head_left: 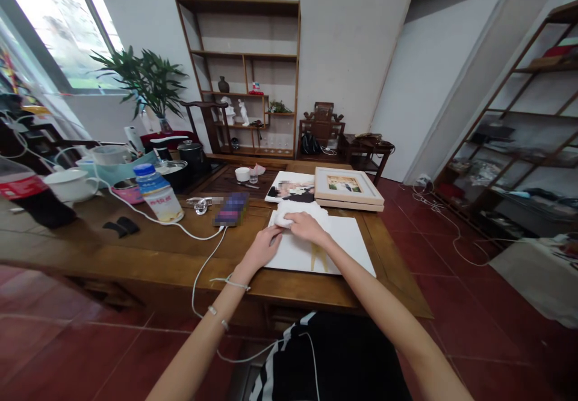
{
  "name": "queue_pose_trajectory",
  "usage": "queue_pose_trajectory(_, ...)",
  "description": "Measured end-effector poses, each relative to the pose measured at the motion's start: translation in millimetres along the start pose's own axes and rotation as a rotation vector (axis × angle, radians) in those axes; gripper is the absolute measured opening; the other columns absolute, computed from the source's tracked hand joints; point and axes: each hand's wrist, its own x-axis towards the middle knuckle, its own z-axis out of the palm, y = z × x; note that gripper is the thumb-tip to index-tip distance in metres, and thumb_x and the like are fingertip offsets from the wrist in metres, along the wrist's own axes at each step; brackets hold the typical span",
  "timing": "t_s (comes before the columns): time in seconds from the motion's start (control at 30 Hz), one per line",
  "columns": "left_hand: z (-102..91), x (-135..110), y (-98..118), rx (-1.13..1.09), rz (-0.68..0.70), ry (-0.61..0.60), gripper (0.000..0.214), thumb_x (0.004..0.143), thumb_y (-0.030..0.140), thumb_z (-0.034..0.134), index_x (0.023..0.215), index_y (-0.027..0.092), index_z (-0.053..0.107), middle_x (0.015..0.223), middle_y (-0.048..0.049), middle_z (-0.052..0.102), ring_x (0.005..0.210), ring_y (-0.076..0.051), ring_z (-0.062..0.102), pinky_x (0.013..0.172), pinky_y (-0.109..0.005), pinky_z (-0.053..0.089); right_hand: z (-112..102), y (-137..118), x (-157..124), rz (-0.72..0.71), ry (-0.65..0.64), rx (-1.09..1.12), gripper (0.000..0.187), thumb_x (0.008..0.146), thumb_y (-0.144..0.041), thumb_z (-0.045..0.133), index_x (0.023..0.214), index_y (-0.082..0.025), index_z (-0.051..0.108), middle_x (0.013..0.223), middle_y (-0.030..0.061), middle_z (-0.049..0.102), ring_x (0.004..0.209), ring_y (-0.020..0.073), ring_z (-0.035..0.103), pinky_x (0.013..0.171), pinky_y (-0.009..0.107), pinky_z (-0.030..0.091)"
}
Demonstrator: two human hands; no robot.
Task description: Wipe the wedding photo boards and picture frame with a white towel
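Observation:
A white board (350, 241) with a yellowish figure on its face lies flat at the table's front edge. My right hand (307, 227) is closed on a crumpled white cloth (298, 211) and presses it against the upper part of the board. To its left, my left hand (262, 247) rests on the board's left edge with its fingers stretched out towards the cloth. Just behind the cloth are a white panel with a photo print (291, 189) and a pale wooden picture frame (348, 187).
A phone (231, 209) on a white cable lies left of my hands. Further left stand a blue-capped bottle (158, 193), a cola bottle (34, 193) and a white pot (72, 184). A white bowl (242, 174) is at the back. The cable hangs over the front edge.

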Motion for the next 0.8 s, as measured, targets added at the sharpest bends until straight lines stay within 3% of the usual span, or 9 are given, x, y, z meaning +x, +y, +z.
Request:
queue_pose_trajectory(0.2, 0.3, -0.3, -0.2, -0.010, 0.001, -0.004, 0.032, 0.085, 0.022, 0.041, 0.108, 0.018, 0.063, 0.117, -0.0072, 0.062, 0.111, -0.022, 0.056, 0.098, -0.039, 0.042, -3.2, -0.1, 7.6, 0.023, 0.006, -0.036, 0.040, 0.074, -0.014, 0.038, 0.106, -0.024, 0.059, 0.110, 0.0019, 0.063, 0.096, 0.0214, 0.056, 0.074, 0.025, 0.038)
queue_pose_trajectory(0.4, 5.9, -1.7, -6.2, -0.018, -0.032, 0.021, 0.034, 0.085, 0.025, 0.042, 0.110, 0.015, 0.062, 0.121, -0.0097, 0.059, 0.117, -0.023, 0.051, 0.103, -0.043, 0.037, -28.2, 47.1, -22.5, 0.090, 0.026, -0.096, 0.034, 0.073, -0.011, 0.037, 0.095, -0.018, 0.063, 0.105, 0.0066, 0.065, 0.095, 0.0232, 0.057, 0.080, 0.027, 0.037)
queue_pose_trajectory(0.6, 7.3, -2.4, -10.5, 0.024, -0.013, 0.023, 0.034, 0.086, 0.026, 0.041, 0.110, 0.014, 0.062, 0.121, -0.0101, 0.059, 0.117, -0.022, 0.051, 0.103, -0.042, 0.038, -32.7, 89.1, -82.8, 0.180, 0.069, -0.123, 0.042, 0.069, -0.004, 0.031, 0.097, -0.016, 0.060, 0.104, 0.0086, 0.065, 0.103, 0.0243, 0.056, 0.092, 0.036, 0.034)
queue_pose_trajectory(0.7, 7.2, -2.7, -10.1, 0.025, 0.002, 0.028, 0.034, 0.085, 0.025, 0.041, 0.111, 0.015, 0.062, 0.121, -0.0090, 0.059, 0.117, -0.022, 0.052, 0.102, -0.043, 0.039, -23.4, 79.6, -124.3, 0.157, 0.052, -0.124, 0.042, 0.066, -0.001, 0.032, 0.093, -0.017, 0.060, 0.104, 0.0065, 0.065, 0.119, 0.0224, 0.046, 0.103, 0.042, 0.024)
queue_pose_trajectory(0.8, 6.5, -3.0, -7.6, 0.033, -0.002, 0.027, 0.034, 0.085, 0.024, 0.041, 0.112, 0.015, 0.061, 0.121, -0.0090, 0.059, 0.117, -0.022, 0.052, 0.102, -0.043, 0.039, -19.7, 50.2, -168.1, 0.098, -0.006, -0.097, 0.039, 0.064, 0.000, 0.032, 0.084, -0.019, 0.059, 0.125, 0.0065, 0.055, 0.130, 0.0190, 0.032, 0.108, 0.044, 0.020)
